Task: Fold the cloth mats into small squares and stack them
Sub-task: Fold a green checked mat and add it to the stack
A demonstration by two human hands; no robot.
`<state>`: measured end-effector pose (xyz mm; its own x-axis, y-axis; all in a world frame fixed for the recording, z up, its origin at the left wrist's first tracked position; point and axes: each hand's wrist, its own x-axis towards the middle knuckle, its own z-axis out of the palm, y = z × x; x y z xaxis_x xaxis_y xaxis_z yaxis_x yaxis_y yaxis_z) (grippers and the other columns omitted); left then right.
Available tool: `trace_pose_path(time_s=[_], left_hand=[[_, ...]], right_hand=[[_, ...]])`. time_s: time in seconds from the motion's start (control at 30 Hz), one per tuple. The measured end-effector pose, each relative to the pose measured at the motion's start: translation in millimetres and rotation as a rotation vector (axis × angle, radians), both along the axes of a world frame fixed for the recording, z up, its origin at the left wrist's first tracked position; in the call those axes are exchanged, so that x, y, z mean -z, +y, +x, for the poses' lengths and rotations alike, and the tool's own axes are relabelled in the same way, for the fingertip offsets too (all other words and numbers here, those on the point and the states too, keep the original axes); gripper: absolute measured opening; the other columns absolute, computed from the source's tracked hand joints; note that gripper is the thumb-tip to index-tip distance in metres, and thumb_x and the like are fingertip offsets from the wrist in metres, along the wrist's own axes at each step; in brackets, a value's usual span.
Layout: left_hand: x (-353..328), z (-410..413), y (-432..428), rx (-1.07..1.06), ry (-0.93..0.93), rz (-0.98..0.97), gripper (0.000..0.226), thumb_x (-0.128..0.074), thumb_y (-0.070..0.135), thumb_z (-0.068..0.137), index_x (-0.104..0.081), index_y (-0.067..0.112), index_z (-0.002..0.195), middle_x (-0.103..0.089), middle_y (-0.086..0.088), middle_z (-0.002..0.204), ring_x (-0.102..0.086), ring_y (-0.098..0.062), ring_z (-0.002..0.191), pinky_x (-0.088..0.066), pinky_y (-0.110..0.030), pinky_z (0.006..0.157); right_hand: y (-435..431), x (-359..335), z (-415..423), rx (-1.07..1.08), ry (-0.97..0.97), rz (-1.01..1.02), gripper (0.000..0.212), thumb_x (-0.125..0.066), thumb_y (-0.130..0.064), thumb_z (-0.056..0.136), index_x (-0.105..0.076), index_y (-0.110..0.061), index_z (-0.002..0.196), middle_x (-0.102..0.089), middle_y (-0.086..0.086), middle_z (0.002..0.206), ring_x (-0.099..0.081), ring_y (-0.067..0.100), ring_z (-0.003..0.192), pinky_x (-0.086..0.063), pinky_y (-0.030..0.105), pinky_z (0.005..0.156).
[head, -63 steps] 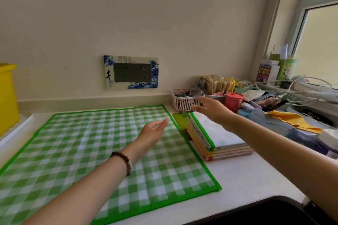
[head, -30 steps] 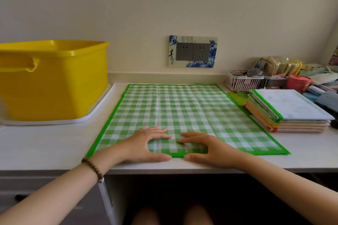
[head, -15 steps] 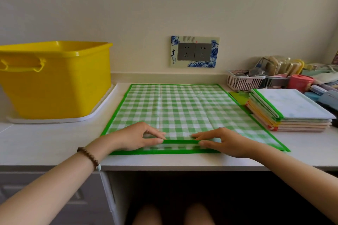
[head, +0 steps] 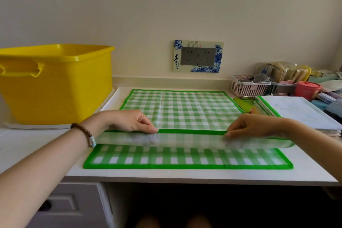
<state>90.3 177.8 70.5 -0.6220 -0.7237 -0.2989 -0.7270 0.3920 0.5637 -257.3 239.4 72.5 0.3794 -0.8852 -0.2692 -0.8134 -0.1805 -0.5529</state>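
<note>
A: Left hand (head: pixel 129 120) and right hand (head: pixel 253 125) are each pinching the green hem of the checked mat (head: pixel 185 109), which is lying mid-desk (head: pixel 37 140). Advice?
B: I'm suggesting level pinches, hem going straight to the far border, corners matching before creasing.
A: Containers?
B: Folded stack (head: pixel 299 113) is sitting right. Yellow tub (head: pixel 55 83) is standing left, inside hidden. Pink basket (head: pixel 248 87), farthest, is holding small greyish bits, unclear.

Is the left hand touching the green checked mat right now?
Touching. Head view: the left hand pinches the lifted border of the green checked mat between thumb and fingers; the right hand pinches it likewise.
</note>
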Motion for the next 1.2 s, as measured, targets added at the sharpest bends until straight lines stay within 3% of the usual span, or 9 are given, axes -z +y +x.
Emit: trace_pose_path(time_s=[0.07,0.2,0.4,0.47,0.57,0.7,0.9,1.1,1.2], left_hand=[[-14,1,-6,-0.002,-0.033,0.062,0.026,-0.056,0.049,0.081,-0.072,0.029,0.086,-0.068,0.025,0.072,-0.058,0.013,0.064,-0.039,-0.009,0.068],[-33,1,-25,-0.082,-0.069,0.041,0.043,-0.06,0.061,0.065,-0.075,0.029,0.089,-0.072,0.019,0.085,-0.064,0.009,0.075,-0.042,-0.01,0.07],[-19,-14,-69,-0.217,0.078,-0.323,0.019,-0.072,0.044,0.077,-0.076,0.025,0.08,-0.072,0.019,0.078,-0.064,0.006,0.075,-0.047,-0.018,0.074],[-5,-21,-79,-0.264,0.108,-0.444,0.018,-0.07,0.039,0.082,-0.073,0.024,0.09,-0.072,0.012,0.093,-0.066,-0.004,0.089,-0.051,-0.026,0.084],[15,-35,-80,-0.294,0.143,-0.585,0.037,-0.063,0.039,0.088,-0.059,0.027,0.122,-0.056,0.008,0.131,-0.051,-0.012,0.123,-0.04,-0.033,0.105],[31,-54,-71,-0.202,0.206,-0.545,0.041,-0.052,0.046,0.092,-0.053,0.031,0.13,-0.046,0.011,0.142,-0.038,-0.009,0.133,-0.03,-0.031,0.111],[50,-71,-66,-0.134,-0.003,-0.321,0.065,-0.036,0.07,0.086,-0.038,0.035,0.142,-0.035,0.013,0.15,-0.034,-0.01,0.136,-0.029,-0.034,0.113],[63,-77,-68,-0.114,-0.167,-0.376,0.071,-0.031,0.068,0.09,-0.025,0.029,0.148,-0.022,0.009,0.156,-0.022,-0.013,0.142,-0.019,-0.036,0.117],[72,-76,-69,-0.122,-0.212,-0.397,0.072,-0.029,0.067,0.09,-0.02,0.028,0.15,-0.014,0.007,0.159,-0.014,-0.012,0.145,-0.013,-0.039,0.118]], right_hand=[[-7,-10,-3,-0.025,-0.012,0.019,0.019,-0.061,-0.045,0.08,-0.076,-0.033,0.079,-0.073,-0.011,0.078,-0.063,0.0,0.071,-0.045,0.011,0.07],[-34,-27,-6,0.009,0.029,-0.104,0.018,-0.066,-0.051,0.071,-0.073,-0.035,0.074,-0.07,-0.012,0.071,-0.058,-0.003,0.064,-0.043,0.013,0.068],[-83,-24,-5,0.081,0.145,-0.317,0.002,-0.071,-0.038,0.078,-0.07,-0.038,0.078,-0.07,-0.02,0.075,-0.063,-0.005,0.07,-0.043,0.01,0.071],[-98,-14,-5,0.107,0.147,-0.318,0.012,-0.07,-0.036,0.079,-0.074,-0.029,0.088,-0.07,-0.017,0.082,-0.064,-0.002,0.075,-0.043,0.006,0.068],[-116,1,-6,0.173,0.083,-0.287,0.02,-0.07,-0.033,0.081,-0.075,-0.022,0.096,-0.07,-0.015,0.087,-0.063,-0.001,0.081,-0.045,0.007,0.074],[-138,20,-8,0.268,0.011,-0.248,0.022,-0.072,-0.029,0.081,-0.074,-0.018,0.099,-0.071,-0.007,0.096,-0.063,0.007,0.09,-0.046,0.019,0.083],[-168,45,-11,0.378,0.034,-0.324,0.016,-0.072,-0.027,0.081,-0.075,-0.018,0.094,-0.072,-0.001,0.098,-0.065,0.014,0.09,-0.051,0.027,0.084],[-184,58,1,0.456,0.092,-0.429,0.015,-0.068,-0.029,0.084,-0.074,-0.021,0.095,-0.071,-0.001,0.097,-0.062,0.016,0.088,-0.049,0.031,0.082],[-184,65,8,0.496,0.152,-0.503,0.018,-0.065,-0.033,0.087,-0.071,-0.024,0.101,-0.07,-0.002,0.105,-0.061,0.018,0.098,-0.045,0.035,0.093]])
